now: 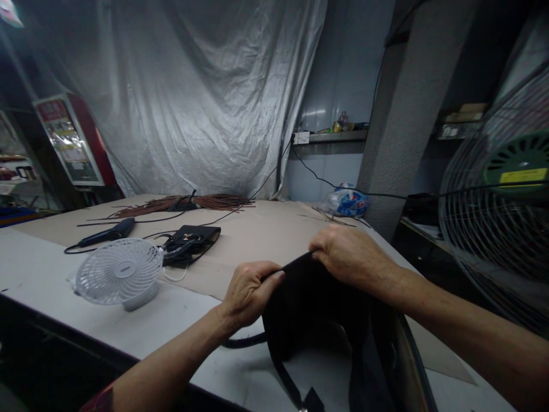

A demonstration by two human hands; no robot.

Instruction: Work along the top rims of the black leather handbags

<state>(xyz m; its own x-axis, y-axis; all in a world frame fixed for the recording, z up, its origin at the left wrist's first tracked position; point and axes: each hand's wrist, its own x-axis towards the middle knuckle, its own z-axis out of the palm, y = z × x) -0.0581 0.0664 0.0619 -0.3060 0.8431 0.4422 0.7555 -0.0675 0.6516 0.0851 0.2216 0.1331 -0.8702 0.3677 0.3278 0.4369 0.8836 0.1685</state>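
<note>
My left hand [251, 292] pinches the upper edge of a black bag [302, 306], thumb on top and fingers curled in. A short way to the right, my right hand [349, 254] grips the same edge between thumb and fingers. The stretch of edge between both hands is pulled straight. Below it the dark body hangs open, with its inside in deep shadow. A black strap [285, 375] loops down at its left, with a bit of metal near the bottom of the view. The white tabletop [240, 372] lies beneath.
To the left stand a small white fan [122, 272], a dark handheld tool [109, 233] on a cord and a black box [193, 237] with cables. Brown cords [184, 203] lie bundled behind. A plastic bag [349, 201] sits at the back; a large caged fan [501, 189] stands right.
</note>
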